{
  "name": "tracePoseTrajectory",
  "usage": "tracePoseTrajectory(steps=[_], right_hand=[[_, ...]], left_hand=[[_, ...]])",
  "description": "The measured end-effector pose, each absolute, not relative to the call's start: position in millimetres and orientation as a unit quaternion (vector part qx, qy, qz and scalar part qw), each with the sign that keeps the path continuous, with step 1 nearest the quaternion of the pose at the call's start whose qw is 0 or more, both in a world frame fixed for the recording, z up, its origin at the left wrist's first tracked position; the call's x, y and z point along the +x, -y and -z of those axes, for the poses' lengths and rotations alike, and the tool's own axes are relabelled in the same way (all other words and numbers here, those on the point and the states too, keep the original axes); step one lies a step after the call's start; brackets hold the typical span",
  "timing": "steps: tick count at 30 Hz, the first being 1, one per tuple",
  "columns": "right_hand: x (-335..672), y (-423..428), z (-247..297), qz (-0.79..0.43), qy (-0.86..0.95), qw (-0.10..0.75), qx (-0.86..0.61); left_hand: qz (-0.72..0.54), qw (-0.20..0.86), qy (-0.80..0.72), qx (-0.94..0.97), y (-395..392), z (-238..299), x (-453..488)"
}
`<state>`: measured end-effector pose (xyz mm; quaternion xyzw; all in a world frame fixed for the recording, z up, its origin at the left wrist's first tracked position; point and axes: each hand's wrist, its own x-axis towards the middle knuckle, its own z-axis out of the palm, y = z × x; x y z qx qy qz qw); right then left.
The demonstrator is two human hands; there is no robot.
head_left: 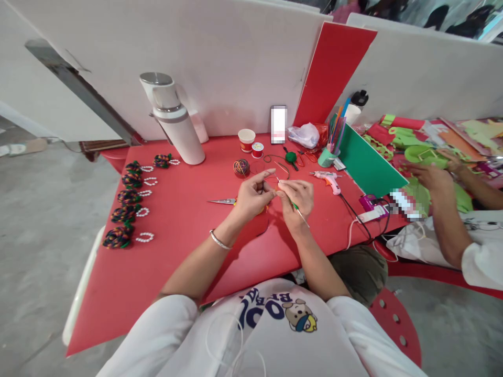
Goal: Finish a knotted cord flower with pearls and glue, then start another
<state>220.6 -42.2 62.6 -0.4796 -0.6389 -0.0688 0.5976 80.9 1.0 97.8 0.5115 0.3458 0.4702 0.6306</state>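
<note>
Over the middle of the red table my left hand (254, 192) is pinched closed on a thin strand of yarn, its index finger stretched out. My right hand (297, 199) grips a slim crochet hook (302, 215) with a green section; its tip points toward the left fingers. The two hands nearly touch, and the small work between the fingertips is mostly hidden. Partly under my left hand lie scissors (222, 201), blades to the left. Just beyond the hands are a multicoloured yarn ball (241, 167) and a green yarn bundle (291, 157).
Dark multicoloured yarn bundles (123, 213) with white bead loops (144, 237) line the left side. Behind stand a white thermos (181, 133), a paper cup (247, 140) and a phone (279, 125). Rightward are a pink glue gun (328, 181), a green divider (367, 162) and a co-worker's hands (434, 178).
</note>
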Motion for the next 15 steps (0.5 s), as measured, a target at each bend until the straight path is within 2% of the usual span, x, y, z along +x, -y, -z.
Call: tracePoseTrajectory(steps=[3,8,15], right_hand=[[224,40,-61,0.064,0.643,0.598,-0.474],[253,32,-79,-0.081,0.700,0.601,-0.378],[296,30,-111,-0.211,0.740,0.525,-0.364]], left_hand=[[-0.451,0.674,-0.327,0.486,-1,-102,77],[-0.379,0.731,-0.312,0.474,-10,-108,61],[-0.334,0.749,-0.298,0.490,-16,-106,53]])
